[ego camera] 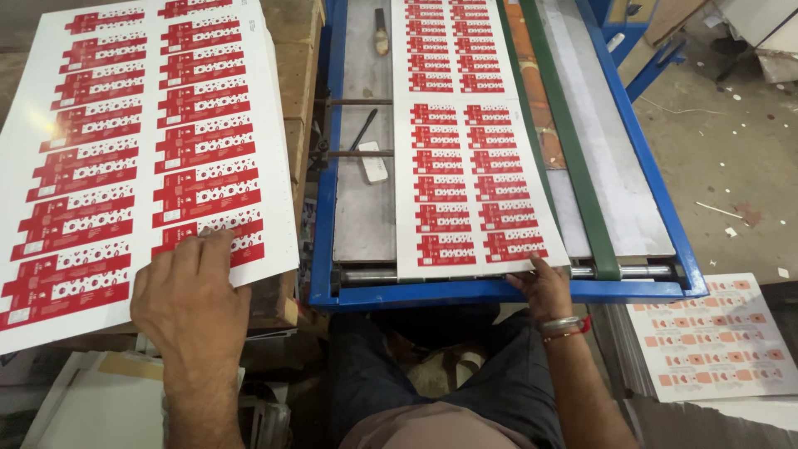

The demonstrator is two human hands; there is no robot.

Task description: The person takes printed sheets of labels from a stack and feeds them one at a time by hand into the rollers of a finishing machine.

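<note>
The printed carton sheet [470,179] lies on the blue-framed feed bed [499,291], its near edge pinched by the right hand [542,287] just beside the roller [640,271]. Fingers that close risk being caught, or the sheet skewing. The left hand [189,291] rests flat and spread on the sheet stack [141,141]; pressing unevenly could slide the top sheets.
</note>
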